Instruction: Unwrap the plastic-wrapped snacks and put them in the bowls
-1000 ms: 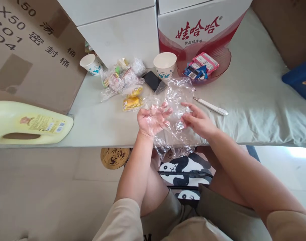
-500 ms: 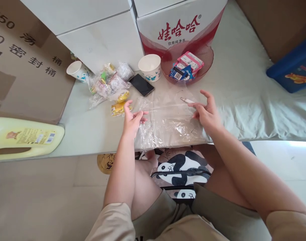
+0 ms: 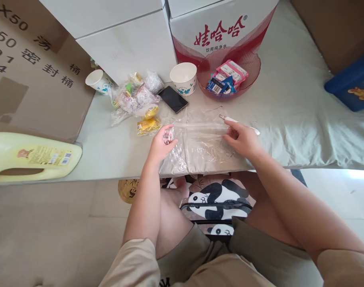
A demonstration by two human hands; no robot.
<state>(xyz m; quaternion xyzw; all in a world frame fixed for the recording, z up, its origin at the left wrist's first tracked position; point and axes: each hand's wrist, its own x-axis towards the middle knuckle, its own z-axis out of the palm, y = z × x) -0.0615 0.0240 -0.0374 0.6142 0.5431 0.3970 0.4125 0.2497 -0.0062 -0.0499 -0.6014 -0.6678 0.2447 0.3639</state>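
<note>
A clear plastic bag (image 3: pixel 199 139) lies flat and wrinkled at the front of the cloth-covered surface, a straight strip across its upper part. At the bag's left side, my left hand (image 3: pixel 162 145) is open, its thumb and curved forefinger apart, with clear film showing between them. Over the right side rests my right hand (image 3: pixel 243 139), also open, thumb apart from the forefinger. Behind its fingers lies a slim white pen-like tool (image 3: pixel 234 119) with a metal tip, partly hidden by the hand. Whether either hand presses on the film is hard to see.
Behind the bag are a black phone (image 3: pixel 173 99), a paper cup (image 3: pixel 183 79) and a pink glass bowl (image 3: pixel 205 89) with packets. Wrapped items (image 3: pixel 134 97) and yellow packets (image 3: pixel 148 126) lie left. A yellow jug (image 3: pixel 35 157) and cartons (image 3: pixel 128 48) stand around; a blue container (image 3: pixel 349 85) is at right.
Both hands have lowered onto the bag, and their raised forefingers have come down. The thumb and fingers of my left hand have spread apart. The view has shifted slightly.
</note>
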